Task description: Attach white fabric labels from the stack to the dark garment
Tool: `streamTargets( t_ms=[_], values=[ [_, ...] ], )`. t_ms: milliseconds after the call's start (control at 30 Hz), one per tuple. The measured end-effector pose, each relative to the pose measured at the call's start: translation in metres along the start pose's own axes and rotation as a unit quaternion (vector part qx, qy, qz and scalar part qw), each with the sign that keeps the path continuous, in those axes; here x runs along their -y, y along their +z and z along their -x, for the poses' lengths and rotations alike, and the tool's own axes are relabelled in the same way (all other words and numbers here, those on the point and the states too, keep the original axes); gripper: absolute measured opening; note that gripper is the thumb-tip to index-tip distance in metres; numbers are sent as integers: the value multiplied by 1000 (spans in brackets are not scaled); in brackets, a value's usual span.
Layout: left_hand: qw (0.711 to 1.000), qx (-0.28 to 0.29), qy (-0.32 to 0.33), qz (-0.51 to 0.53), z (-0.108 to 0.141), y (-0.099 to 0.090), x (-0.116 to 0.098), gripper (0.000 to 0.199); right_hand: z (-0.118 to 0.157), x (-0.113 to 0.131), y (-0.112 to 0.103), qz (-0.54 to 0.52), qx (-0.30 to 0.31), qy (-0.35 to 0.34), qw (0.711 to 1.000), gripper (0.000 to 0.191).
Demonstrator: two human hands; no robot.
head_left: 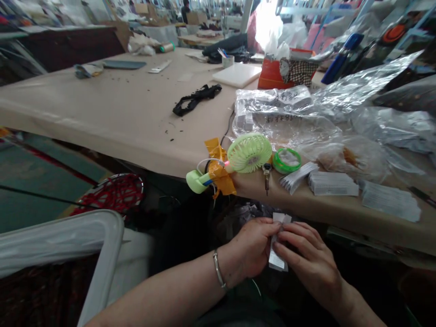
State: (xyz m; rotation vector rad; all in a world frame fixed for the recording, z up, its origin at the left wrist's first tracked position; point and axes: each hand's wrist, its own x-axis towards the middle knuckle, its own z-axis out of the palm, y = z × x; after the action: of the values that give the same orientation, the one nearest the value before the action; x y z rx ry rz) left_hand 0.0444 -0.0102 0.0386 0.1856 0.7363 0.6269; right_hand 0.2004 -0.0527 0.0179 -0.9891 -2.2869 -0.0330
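Below the table's front edge, my left hand [250, 247] is closed on a small stack of white printed labels [278, 261]. My right hand [308, 254] is closed over the same stack from the other side, its fingertips pressing on the labels. Fingers cover the middle of the stack, so only its upper and lower ends show. On the table edge above lie more bundles of white labels [334, 183], one of them fanned out. Beside these stands a green round tub [286, 161] with something white in it.
A light green fan [250, 153] is taped to the table edge [218, 175], with a pointed metal tool [266, 179] next to it. Clear plastic bags [289, 118] cover the right side. A black strip [196, 99] lies mid-table. A white bin [117, 231] stands at lower left.
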Motion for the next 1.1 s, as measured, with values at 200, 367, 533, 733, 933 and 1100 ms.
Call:
streamTargets(
  t_ms=[200,367,533,733,933,1100],
  values=[
    [1000,-13,4,25,1,-2,1,12,-2,-1,-2,-12,20,-14,1000,24],
    [999,39,-9,-4,3,-4,2,18,-4,-1,-2,-17,14,-22,1000,23],
    [999,31,-20,-10,3,-9,2,18,2,3,-3,-50,0,7,999,34],
    [984,125,-74,-107,7,-15,-7,27,10,-13,-2,-285,-68,305,906,34],
    [969,168,-88,-161,12,-15,-3,37,-5,-34,7,-624,147,359,679,58],
    [964,165,-91,-187,15,-15,1,33,-9,-32,14,-697,152,330,619,39]
  ],
)
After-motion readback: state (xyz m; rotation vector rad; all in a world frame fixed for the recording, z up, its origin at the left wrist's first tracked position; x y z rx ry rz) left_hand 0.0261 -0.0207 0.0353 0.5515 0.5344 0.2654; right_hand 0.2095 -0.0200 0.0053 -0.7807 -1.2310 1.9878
